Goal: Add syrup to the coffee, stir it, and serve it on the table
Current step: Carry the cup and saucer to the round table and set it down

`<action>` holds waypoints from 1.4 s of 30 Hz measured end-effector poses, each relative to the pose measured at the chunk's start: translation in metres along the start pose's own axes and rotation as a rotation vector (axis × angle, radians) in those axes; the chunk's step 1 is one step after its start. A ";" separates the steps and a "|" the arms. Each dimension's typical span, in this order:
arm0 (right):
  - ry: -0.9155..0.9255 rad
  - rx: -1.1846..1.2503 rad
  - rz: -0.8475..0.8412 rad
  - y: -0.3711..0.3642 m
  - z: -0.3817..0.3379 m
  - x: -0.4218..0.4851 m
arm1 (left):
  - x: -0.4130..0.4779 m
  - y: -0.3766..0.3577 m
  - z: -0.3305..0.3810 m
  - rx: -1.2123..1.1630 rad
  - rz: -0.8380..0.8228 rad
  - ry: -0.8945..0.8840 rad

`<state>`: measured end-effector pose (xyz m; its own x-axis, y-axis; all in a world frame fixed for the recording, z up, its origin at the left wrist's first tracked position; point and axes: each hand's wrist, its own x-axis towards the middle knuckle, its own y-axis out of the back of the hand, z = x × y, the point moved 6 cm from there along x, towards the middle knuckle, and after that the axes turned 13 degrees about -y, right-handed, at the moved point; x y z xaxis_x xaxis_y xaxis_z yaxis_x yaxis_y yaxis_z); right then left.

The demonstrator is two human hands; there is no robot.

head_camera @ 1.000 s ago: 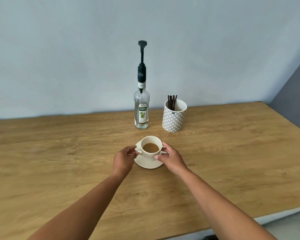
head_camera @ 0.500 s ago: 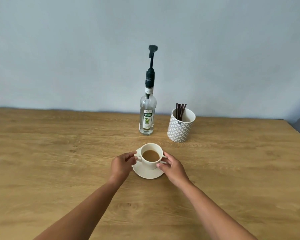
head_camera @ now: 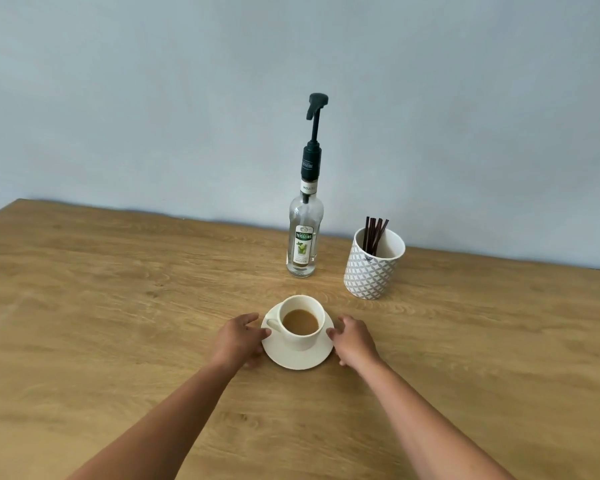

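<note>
A white cup [head_camera: 302,342] of milky coffee stands on a white saucer [head_camera: 291,359] on the wooden table [head_camera: 118,306], its handle pointing left. My left hand [head_camera: 239,339] grips the saucer's left rim, thumb on top. On the opposite side, my right hand [head_camera: 354,339] has its fingertips on the right rim. Behind the cup stands a clear syrup bottle [head_camera: 303,244] with a tall black pump [head_camera: 315,109]. To its right, a patterned white pot [head_camera: 371,271] holds several dark stir sticks [head_camera: 374,233].
A pale blue wall runs along the table's far edge. Bare wood stretches to the left and right of the cup and toward me under my forearms.
My fingers have slid down from the cup's sides to the saucer's rim. The view has swung, so the bottle and pot appear tilted differently.
</note>
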<state>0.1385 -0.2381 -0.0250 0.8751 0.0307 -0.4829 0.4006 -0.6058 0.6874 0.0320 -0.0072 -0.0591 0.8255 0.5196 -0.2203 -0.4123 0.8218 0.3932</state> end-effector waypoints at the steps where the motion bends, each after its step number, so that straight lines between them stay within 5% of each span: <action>1: 0.001 -0.037 0.005 -0.002 -0.002 0.001 | 0.000 -0.001 0.000 -0.004 0.005 0.011; 11: 0.056 -0.243 0.037 -0.014 -0.014 0.012 | -0.007 -0.009 0.012 0.015 0.060 0.019; 17: 0.117 -0.164 -0.005 -0.014 -0.012 0.017 | -0.013 -0.011 0.014 -0.001 0.106 0.054; 30: 0.183 0.244 -0.227 -0.038 -0.015 0.010 | -0.048 0.008 -0.010 -0.461 0.285 0.154; 42: 0.360 0.236 -0.456 -0.109 -0.063 -0.053 | -0.134 0.086 -0.054 -0.536 0.578 0.180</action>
<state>0.0656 -0.1232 -0.0401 0.6837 0.5685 -0.4577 0.7202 -0.6269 0.2972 -0.1347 0.0064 -0.0438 0.3697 0.8887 -0.2712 -0.9213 0.3885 0.0172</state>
